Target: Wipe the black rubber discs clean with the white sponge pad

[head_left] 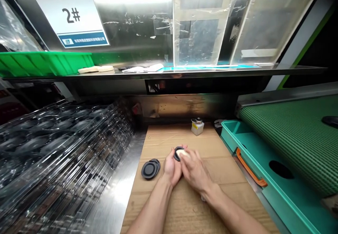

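A dark round part sits in my left hand, whose fingers are curled round its edge. My right hand pinches a pale, whitish pad and presses it against the face of that part. Both hands are together over the brown cardboard. To the left of my left hand, a couple of dark round parts lie overlapping on the cardboard. A small whitish bottle with a metal top and a yellow label stands at the far end of the cardboard.
Stacked clear plastic trays fill the left side. On the right are a teal bin with an orange handle and a green conveyor belt. A metal shelf crosses above, bearing a green crate and pale cloths.
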Action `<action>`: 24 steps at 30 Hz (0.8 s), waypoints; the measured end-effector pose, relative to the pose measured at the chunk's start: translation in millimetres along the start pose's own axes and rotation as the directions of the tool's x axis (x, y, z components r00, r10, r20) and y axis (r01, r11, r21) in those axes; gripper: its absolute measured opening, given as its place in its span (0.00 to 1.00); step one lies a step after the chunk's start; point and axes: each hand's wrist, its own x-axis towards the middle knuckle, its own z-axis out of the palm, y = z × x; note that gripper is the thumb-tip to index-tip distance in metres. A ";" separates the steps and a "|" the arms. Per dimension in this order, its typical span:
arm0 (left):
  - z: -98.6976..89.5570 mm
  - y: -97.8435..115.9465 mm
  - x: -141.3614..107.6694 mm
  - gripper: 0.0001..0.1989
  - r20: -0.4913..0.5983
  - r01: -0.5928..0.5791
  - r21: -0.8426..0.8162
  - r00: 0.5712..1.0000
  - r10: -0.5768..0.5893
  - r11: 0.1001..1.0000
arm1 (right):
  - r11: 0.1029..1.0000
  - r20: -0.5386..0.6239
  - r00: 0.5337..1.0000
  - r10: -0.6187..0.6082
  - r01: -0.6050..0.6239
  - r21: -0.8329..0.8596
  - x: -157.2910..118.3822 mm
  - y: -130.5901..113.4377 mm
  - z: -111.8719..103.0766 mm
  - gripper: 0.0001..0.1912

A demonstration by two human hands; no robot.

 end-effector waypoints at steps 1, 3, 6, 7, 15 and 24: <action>0.2 0.3 -0.4 0.14 -0.009 0.016 -0.001 1.000 -0.016 1.000 | 1.000 0.038 0.999 -0.021 0.021 -0.004 -1.1 -1.1 -0.7 0.18; 0.6 0.7 -0.7 0.14 0.005 0.046 0.011 0.999 -0.046 0.999 | 0.999 0.066 0.998 -0.018 0.020 -0.034 -3.3 -3.2 -2.4 0.19; 0.6 0.7 0.1 0.13 0.020 0.034 0.026 0.999 -0.035 0.999 | 0.996 0.038 0.998 0.043 -0.040 -0.085 -4.8 -4.8 -2.8 0.21; 0.4 0.8 0.5 0.14 0.007 0.031 0.025 0.999 -0.032 0.999 | 0.996 0.052 0.998 0.026 -0.022 -0.082 -4.9 -4.8 -2.2 0.21; -0.5 1.1 1.9 0.14 0.011 0.045 0.022 0.999 -0.045 0.999 | 0.995 0.022 1.000 0.015 -0.013 -0.103 -0.9 0.5 0.6 0.21; 0.2 1.9 0.9 0.14 0.033 0.042 0.013 0.999 -0.042 0.999 | 0.996 -0.013 0.999 0.044 -0.045 -0.079 2.0 -11.7 2.8 0.21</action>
